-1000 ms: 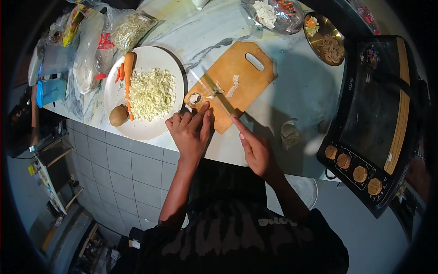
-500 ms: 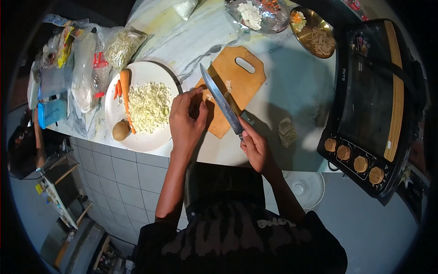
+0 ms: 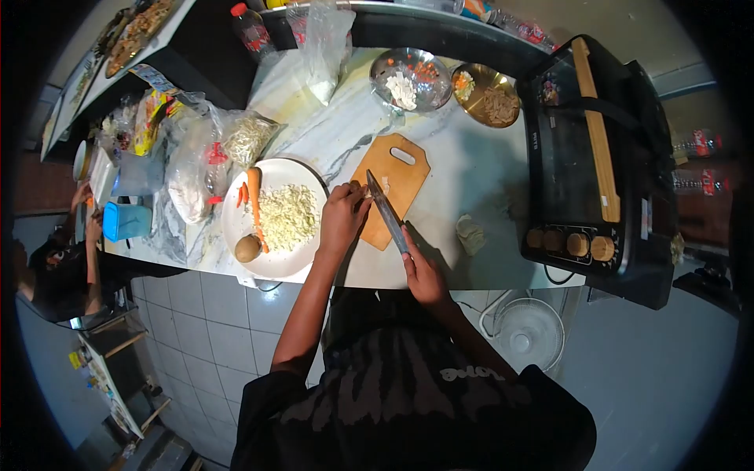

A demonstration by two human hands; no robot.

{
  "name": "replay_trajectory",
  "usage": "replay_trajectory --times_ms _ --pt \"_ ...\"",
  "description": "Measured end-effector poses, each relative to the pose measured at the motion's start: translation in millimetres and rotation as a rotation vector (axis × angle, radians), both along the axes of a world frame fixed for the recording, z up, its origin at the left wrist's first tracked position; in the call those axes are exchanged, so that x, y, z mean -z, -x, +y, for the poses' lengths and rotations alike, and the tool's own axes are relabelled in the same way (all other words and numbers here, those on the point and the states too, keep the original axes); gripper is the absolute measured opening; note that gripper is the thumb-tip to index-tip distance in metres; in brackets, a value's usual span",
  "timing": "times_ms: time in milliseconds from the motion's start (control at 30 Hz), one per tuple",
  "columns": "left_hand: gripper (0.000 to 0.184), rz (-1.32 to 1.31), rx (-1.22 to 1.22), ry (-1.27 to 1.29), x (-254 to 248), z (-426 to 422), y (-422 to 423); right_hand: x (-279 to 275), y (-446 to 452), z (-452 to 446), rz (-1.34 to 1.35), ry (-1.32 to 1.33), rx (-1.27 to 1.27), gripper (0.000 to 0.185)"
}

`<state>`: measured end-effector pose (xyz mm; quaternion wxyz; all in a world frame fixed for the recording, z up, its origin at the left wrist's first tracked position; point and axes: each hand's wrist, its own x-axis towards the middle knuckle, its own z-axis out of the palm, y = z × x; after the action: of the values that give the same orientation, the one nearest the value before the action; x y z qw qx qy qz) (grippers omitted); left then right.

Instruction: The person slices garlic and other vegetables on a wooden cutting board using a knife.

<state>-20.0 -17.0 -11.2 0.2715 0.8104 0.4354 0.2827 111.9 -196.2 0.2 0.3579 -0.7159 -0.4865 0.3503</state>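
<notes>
In the head view my right hand (image 3: 425,273) is closed around the handle of a kitchen knife (image 3: 385,207). The blade slants up and left over a wooden cutting board (image 3: 402,169) with a handle slot. My left hand (image 3: 344,217) is at the board's left edge, fingers curled together beside the blade near its tip. What the fingertips hold, if anything, is too small to name. A few pale scraps (image 3: 386,184) lie on the board. Left of my left hand, a white plate (image 3: 295,271) bears chopped pale vegetable (image 3: 288,216), a carrot (image 3: 254,196), red chillies and a round brown item (image 3: 247,249).
Bags of food (image 3: 188,173) and a blue container (image 3: 127,221) stand at left. Behind are a metal bowl (image 3: 430,98) and a gold-coloured plate (image 3: 479,118) with cut food. A toaster oven (image 3: 569,165) stands at right. Another person (image 3: 67,271) is at far left.
The view has shifted, showing more of the counter's back and the other person. The knife blade has moved closer to my left hand's fingertips and sits lower over the board.
</notes>
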Motion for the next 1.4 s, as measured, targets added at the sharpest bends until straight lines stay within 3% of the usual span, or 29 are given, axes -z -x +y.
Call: replay_trajectory --times_ms 167,300,333,367,433,567,633,833,867,1033,1233,1300,1400 --pt "0.019 -0.017 0.057 -0.055 5 5 0 5 16 -1 -0.028 0.130 0.033 0.056" --pt "0.016 -0.051 0.074 -0.051 7 6 2 14 22 2 -0.039 0.018 0.015 0.057" --pt "0.018 -0.058 0.077 -0.047 8 6 2 19 25 3 -0.082 -0.180 0.013 0.057" --pt "0.018 -0.062 0.075 -0.048 8 4 4 22 28 0 -0.086 -0.180 0.010 0.057" --pt "0.019 -0.044 0.064 -0.066 8 6 5 19 31 2 0.022 -0.036 0.029 0.056" --pt "0.019 -0.080 0.049 -0.030 5 6 12 34 35 5 0.065 -0.102 0.019 0.056" --pt "0.019 -0.101 0.041 -0.008 5 8 20 13 35 8 0.240 0.126 -0.031 0.057" --pt "0.019 -0.134 -0.144 0.055 -17 2 82 -43 64 30 0.433 0.256 -0.155 0.055" --pt "0.020 -0.102 -0.180 0.013 -19 3 92 -25 69 31 0.544 0.202 -0.202 0.056" --pt "0.021 0.013 -0.345 -0.016 -34 1 117 -36 85 42 0.460 0.173 -0.257 0.055" --pt "0.023 -0.085 -0.410 -0.221 -32 -10 119 -44 79 48 0.468 0.208 -0.256 0.054" --pt "0.022 -0.187 -0.429 0.120 -32 -11 120 -48 76 48 0.465 0.165 -0.280 0.054" --pt "0.027 -0.184 -0.445 0.111 -32 -6 122 -57 70 45 0.566 0.239 -0.215 0.051"
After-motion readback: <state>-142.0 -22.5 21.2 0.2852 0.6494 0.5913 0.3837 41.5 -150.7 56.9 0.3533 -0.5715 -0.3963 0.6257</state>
